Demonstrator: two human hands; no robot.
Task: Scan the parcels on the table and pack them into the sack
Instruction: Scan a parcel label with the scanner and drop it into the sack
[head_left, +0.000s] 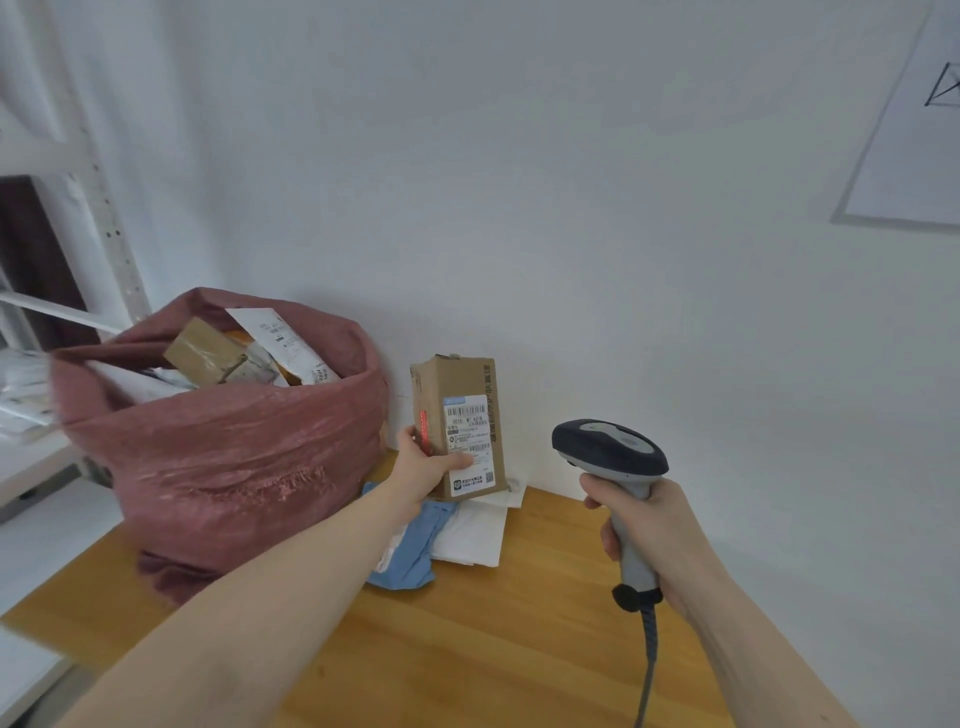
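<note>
- Head view: a pink-red sack (244, 457) stands open on the left of a wooden table (519, 623), against a white wall. It already looks well filled: a small brown box (205, 353) and a white mailer with a label (283, 338) poke out of its mouth, with more packets half hidden beneath them.
- Judged from that, much of the packing seems done. Still left on the table, as far as can be seen, are a blue soft parcel (410, 551) and a white soft parcel (475, 530), lying flat and overlapping just to the right of the sack.
- The parcel in hand is an upright cardboard box (460, 415), held up above those two soft parcels, its white shipping label (469, 431) facing the viewer.
- The left hand (423, 460) grasps the box at its lower left edge, thumb across the label's lower part, arm stretched forward.
- The right hand (647, 525) is clenched around the grip of a corded barcode scanner (610, 449), whose dark head points left towards the box. Scanner and box are near but apart.
- A red strip of light (424, 431) falls on the box just left of the label, not across the barcodes, so the scan looks under way rather than complete; this box has not yet gone into the sack.
</note>
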